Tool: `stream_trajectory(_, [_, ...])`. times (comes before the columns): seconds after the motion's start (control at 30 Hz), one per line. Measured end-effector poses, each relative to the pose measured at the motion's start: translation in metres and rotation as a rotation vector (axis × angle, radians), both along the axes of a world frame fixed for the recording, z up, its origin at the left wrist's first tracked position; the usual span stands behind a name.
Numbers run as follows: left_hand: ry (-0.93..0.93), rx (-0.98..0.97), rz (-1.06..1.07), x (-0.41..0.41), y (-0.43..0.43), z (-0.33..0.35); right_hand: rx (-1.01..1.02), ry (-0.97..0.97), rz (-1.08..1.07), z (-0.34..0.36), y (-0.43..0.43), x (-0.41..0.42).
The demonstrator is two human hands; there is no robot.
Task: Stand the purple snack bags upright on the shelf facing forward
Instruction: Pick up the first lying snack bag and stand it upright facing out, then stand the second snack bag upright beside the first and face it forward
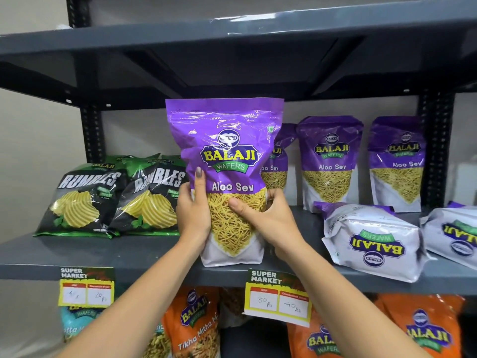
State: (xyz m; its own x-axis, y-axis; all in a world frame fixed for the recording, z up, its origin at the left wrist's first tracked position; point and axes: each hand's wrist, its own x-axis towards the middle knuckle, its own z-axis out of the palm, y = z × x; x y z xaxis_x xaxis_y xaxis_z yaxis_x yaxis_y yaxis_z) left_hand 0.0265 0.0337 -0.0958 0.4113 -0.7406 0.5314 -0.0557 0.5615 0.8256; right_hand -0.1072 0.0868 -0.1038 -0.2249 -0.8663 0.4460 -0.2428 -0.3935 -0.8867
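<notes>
Both hands clasp one purple Aloo Sev bag (227, 161) at the front edge of the shelf (144, 250): the left hand (194, 210) wraps its left flank with a finger laid up the front, and the right hand (260, 218) presses thumb and palm against the lower right side. The bag stands upright, label forward, its base at or just above the shelf lip; I cannot tell whether it is already resting. It looks like a glossy film pouch, light for its bulk, slippery and easily dented, with brittle fried strands showing through the clear window, so I judge a gentle hold low on both sides, near the flat gusset, serves better than squeezing the middle. Behind and to the right, three more purple bags (330, 161) already stand facing forward. Two others lie toppled near the front on the right, the nearer fallen bag (371, 241) showing its logo upside down, the second (456, 239) partly cut off by the frame edge. Green-and-black Rumbles bags (85, 200) lean at the left.
</notes>
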Motion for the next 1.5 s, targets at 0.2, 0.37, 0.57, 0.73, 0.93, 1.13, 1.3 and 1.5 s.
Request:
stream_trajectory(0.2, [-0.02,-0.677,0.391,-0.021,0.051,0.001,-0.183,0.151,-0.111,0.031,0.042,-0.041])
stream_trajectory(0.37, [-0.506,-0.575,-0.214,-0.09,0.093,0.009,-0.117,0.448,-0.604,0.062,0.069,-0.155])
stream_trajectory(0.57, [-0.954,0.537,-0.492,-0.165,0.031,0.018,0.586,0.628,-0.589,0.037,0.067,-0.231])
stream_trajectory(0.73, [-0.828,0.689,-0.836,-0.183,0.032,0.016,0.524,0.372,-0.443,0.011,0.054,-0.226])
stream_trajectory(0.93, [-0.825,0.611,-0.801,-0.181,0.028,0.019,0.372,0.242,-0.461,0.006,0.045,-0.231])
stream_trajectory(1.13, [-0.676,0.334,-0.638,-0.176,0.022,0.023,0.201,0.265,-0.484,0.016,0.031,-0.218])
stream_trajectory(1.3, [-0.565,0.146,-0.565,-0.176,0.007,0.022,0.021,0.118,-0.418,0.015,0.0,-0.205])
stream_trajectory(1.5, [-0.68,-0.009,-0.375,-0.173,-0.001,0.009,-0.071,0.095,-0.378,0.007,-0.028,-0.21])
